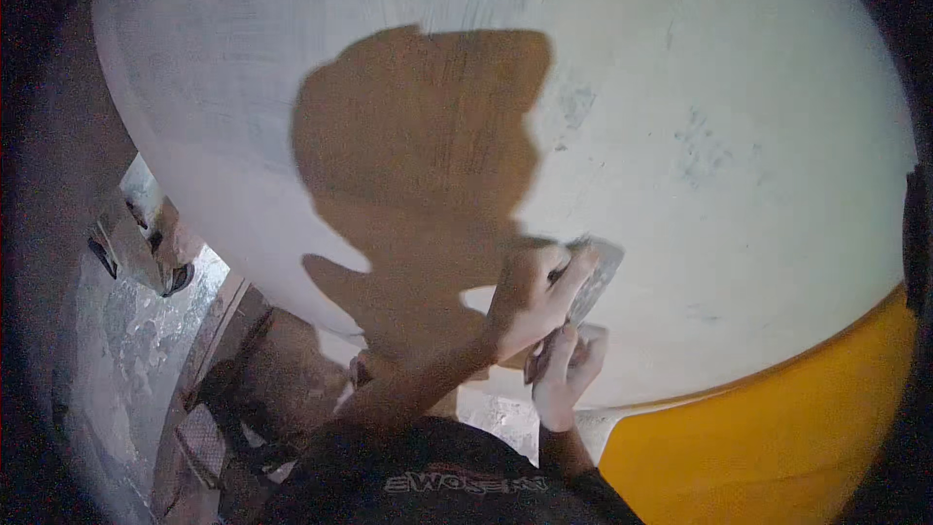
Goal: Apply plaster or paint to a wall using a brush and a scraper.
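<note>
Grey plate (604, 275) partly behind left fingers (577, 277)

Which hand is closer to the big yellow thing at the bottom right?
The right hand: it is just up and left of the yellow thing. The left hand is higher and farther left.

Grey flat tool (603, 278), slanted at pale curved surface (758, 233); dark piece (534, 364) below.

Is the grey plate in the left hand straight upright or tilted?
Tilted: in the picture, the grey plate slants up toward the right beside the left hand.
</note>
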`<act>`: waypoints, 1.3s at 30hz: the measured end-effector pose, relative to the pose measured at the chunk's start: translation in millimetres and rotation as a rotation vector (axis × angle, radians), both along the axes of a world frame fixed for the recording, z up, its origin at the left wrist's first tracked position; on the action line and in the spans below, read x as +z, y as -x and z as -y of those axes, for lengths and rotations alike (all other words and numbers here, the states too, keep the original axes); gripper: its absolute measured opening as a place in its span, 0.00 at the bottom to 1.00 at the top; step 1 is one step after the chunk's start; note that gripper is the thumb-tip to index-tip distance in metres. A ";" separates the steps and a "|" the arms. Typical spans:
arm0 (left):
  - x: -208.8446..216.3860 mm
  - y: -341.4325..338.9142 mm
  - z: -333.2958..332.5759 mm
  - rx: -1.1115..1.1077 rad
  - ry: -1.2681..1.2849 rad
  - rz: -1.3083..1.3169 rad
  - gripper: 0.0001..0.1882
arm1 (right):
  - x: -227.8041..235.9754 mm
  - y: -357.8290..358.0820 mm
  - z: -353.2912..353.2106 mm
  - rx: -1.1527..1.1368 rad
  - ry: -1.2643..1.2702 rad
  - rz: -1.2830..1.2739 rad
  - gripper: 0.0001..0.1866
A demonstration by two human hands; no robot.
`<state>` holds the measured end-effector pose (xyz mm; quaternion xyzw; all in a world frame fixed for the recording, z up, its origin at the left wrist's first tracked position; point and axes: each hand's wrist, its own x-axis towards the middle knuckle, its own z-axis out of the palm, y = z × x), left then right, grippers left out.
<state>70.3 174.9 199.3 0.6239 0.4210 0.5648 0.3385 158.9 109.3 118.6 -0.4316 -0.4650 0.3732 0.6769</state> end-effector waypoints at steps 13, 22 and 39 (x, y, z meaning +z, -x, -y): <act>15.9 -3.3 2.7 0.003 0.036 -0.083 0.23 | 23.3 0.3 -5.8 -0.038 -0.104 0.058 0.08; -79.6 -9.7 11.4 -0.128 0.042 0.102 0.20 | -40.6 -12.0 7.2 -0.022 -0.119 0.100 0.08; -37.7 -12.2 17.4 -0.078 0.018 0.058 0.25 | -15.1 -16.0 8.6 0.004 -0.139 0.141 0.09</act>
